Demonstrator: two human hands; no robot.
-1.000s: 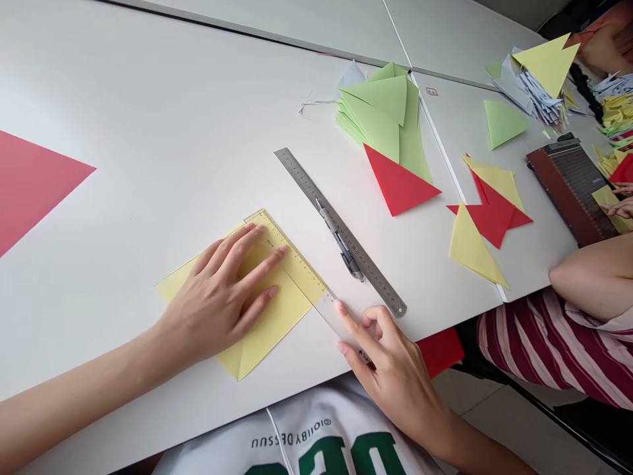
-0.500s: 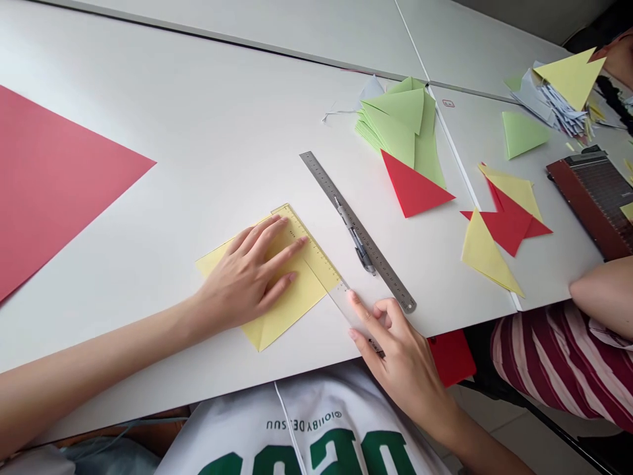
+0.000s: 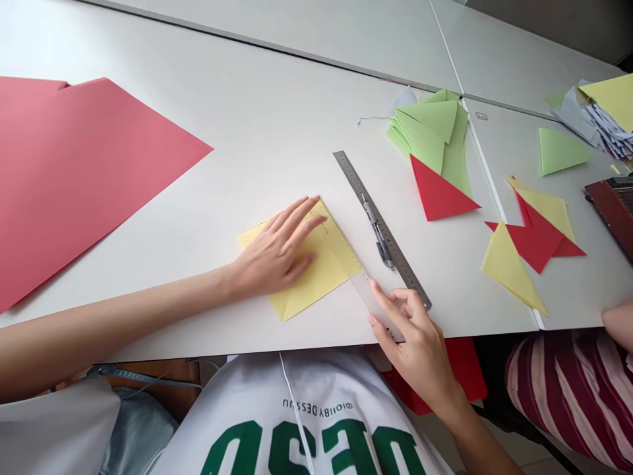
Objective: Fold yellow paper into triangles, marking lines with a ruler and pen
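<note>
A folded yellow paper (image 3: 326, 270) lies near the table's front edge, a clear ruler (image 3: 364, 290) resting along its right side. My left hand (image 3: 277, 254) is spread flat over the paper, fingertips near the ruler's far end. At the ruler's near end, my right hand (image 3: 415, 343) touches the plastic with its thumb and index finger apart, the other fingers curled. Just beyond, a metal ruler (image 3: 353, 175) lies slanted, with a grey pen (image 3: 378, 234) against it.
Large red sheets (image 3: 109, 165) cover the left. A green paper stack (image 3: 430, 132) and a red triangle (image 3: 440, 191) lie at back right. Farther right are red pieces (image 3: 539, 244), a yellow piece (image 3: 512, 267), a brown-red board (image 3: 613, 211) and a seated person's striped clothing (image 3: 564, 382).
The view has shifted left, so the table items appear farther right and more of the red sheets shows. Both hands remain on the ruler and paper in nearly the same pose.
</note>
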